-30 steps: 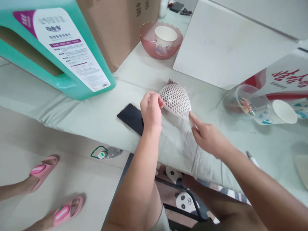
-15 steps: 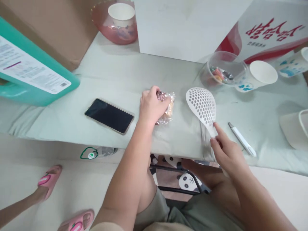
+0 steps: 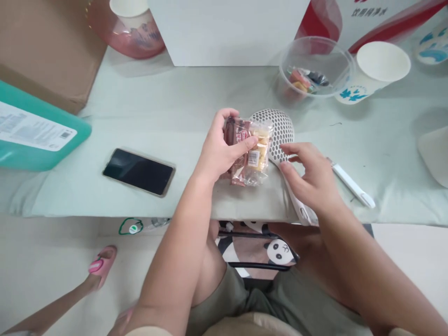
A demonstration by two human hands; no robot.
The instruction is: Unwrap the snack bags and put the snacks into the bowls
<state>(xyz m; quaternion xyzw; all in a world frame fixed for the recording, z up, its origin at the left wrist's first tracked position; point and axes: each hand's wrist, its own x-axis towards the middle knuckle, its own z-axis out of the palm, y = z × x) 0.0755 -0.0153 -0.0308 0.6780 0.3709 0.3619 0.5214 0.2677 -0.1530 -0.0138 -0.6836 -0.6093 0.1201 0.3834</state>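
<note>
Clear-wrapped snack packets, brown and yellow inside, are gripped by my left hand near the middle of the table. Just right of them lies a white perforated ladle, its bowl partly behind the packets and its handle toward the front edge. My right hand hovers over the ladle's handle with thumb and fingers apart, holding nothing.
A black phone lies at the left, near a green jug. Behind the right hand stand a clear bowl with small wrapped items and a paper cup. A white pen-like tool lies right. Another person's foot is below left.
The ladle has gone from my right hand's grip to the tabletop beside the packets. My right hand has opened and moved left. The packets are now raised and show more in my left hand.
</note>
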